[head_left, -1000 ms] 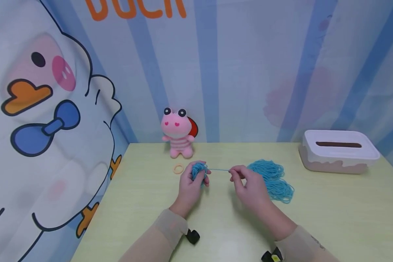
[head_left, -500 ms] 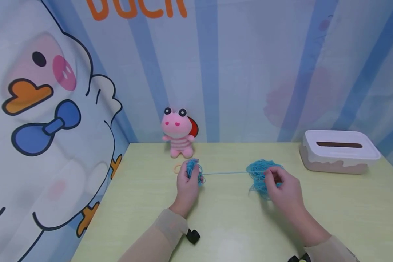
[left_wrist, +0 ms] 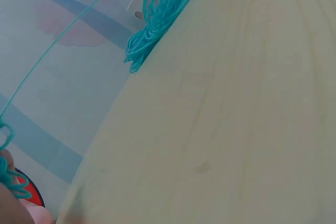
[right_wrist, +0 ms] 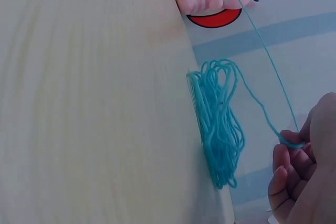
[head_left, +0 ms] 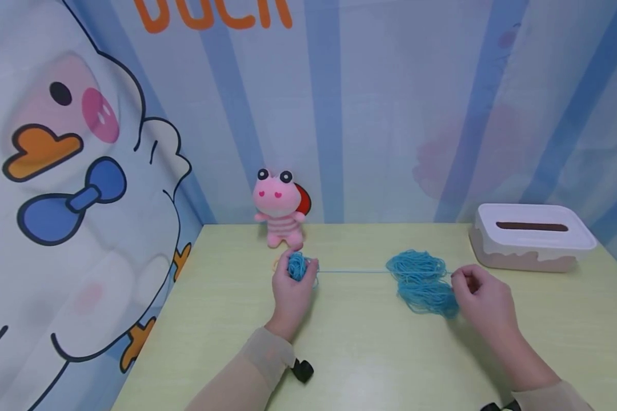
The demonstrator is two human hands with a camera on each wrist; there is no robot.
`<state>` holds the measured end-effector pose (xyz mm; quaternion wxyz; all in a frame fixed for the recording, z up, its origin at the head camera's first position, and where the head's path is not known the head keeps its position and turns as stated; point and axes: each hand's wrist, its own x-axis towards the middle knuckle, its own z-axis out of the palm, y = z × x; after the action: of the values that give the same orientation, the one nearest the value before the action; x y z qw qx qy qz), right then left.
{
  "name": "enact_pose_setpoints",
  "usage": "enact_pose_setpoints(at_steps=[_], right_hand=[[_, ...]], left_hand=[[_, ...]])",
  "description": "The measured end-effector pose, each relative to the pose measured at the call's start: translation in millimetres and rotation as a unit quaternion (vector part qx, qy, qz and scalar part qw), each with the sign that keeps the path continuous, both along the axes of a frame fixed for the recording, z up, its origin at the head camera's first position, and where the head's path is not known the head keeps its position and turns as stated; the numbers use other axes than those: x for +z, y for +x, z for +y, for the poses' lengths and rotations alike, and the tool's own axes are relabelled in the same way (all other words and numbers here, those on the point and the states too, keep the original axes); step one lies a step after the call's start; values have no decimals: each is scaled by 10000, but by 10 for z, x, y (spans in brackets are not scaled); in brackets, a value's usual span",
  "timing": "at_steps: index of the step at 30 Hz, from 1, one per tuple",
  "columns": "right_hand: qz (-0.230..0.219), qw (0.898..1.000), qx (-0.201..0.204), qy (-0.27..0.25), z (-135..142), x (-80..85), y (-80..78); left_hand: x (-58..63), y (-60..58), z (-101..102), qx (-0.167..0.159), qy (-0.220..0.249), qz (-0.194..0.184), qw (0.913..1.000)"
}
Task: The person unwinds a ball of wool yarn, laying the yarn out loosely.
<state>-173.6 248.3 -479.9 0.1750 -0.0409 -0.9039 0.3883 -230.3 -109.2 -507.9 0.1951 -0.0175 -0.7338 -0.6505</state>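
Note:
A small wound bundle of blue yarn [head_left: 297,266] is gripped in my left hand [head_left: 291,294], at the table's left middle. From it a single strand [head_left: 355,272] runs taut to the right, over a loose pile of the same yarn [head_left: 423,285] on the table. My right hand [head_left: 485,297] pinches that strand between thumb and fingers, just right of the pile. In the right wrist view a second, slack length [right_wrist: 256,99] links the pile to the pinched fingers. Only a little of the left hand shows at the edge of the left wrist view.
A pink plush toy [head_left: 280,211] stands at the table's back, behind my left hand. An orange ring [head_left: 275,265] lies partly hidden by that hand. At the back right sits a white-lidded tissue box [head_left: 537,237]. A printed cloth backdrop [head_left: 380,114] borders the table [head_left: 349,354].
My right hand has moved well to the right, past the pile, and the strand between the hands has lengthened. The left hand has shifted slightly left and turned, still holding the bundle.

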Motion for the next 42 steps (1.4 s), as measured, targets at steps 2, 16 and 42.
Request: enact_pose_setpoints(at_steps=[2, 16, 42], right_hand=[[-244, 9993, 19, 267, 62, -18, -14], [492, 9806, 1458, 1210, 8, -139, -63], [-252, 9662, 1912, 1710, -189, -273, -584]], left_hand=[[10, -2, -1, 76, -20, 39, 10000], [-25, 6, -43, -1414, 300, -239, 9892], [-14, 18, -28, -1512, 284, -195, 9879]])
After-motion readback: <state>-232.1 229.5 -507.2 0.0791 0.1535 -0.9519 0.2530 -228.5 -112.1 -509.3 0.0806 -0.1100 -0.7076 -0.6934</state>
